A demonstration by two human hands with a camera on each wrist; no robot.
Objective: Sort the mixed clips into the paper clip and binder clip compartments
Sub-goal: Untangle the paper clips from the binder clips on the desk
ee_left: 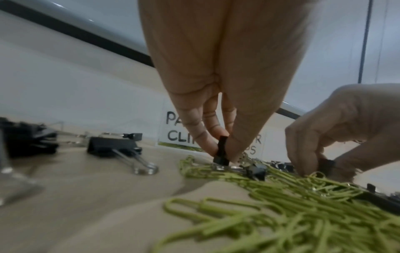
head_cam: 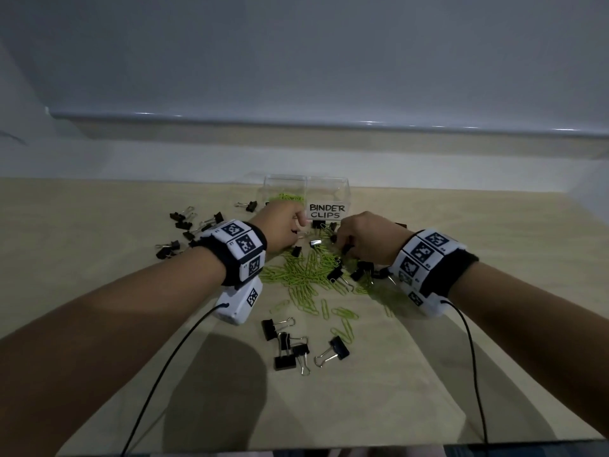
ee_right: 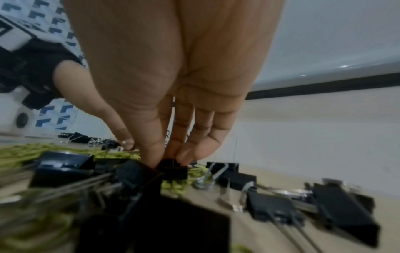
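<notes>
Nearest on the desk (head_cam: 99,258): loose black binder clips (head_cam: 298,344), then a pile of green paper clips (head_cam: 306,275). Above the pile, both forearms stretched forward, wrists bent down. Left hand (ee_left: 216,85) pointing down, thumb and fingers pinching a small binder clip (ee_left: 221,150) that stands at the far edge of the pile. Right hand (ee_right: 173,85) also pointing down, fingertips closed around another small black clip (ee_right: 173,168) among more binder clips. Behind the hands, a clear two-part box (head_cam: 326,189): paper clips inside the left compartment, "BINDER CLIPS" label on the right one.
</notes>
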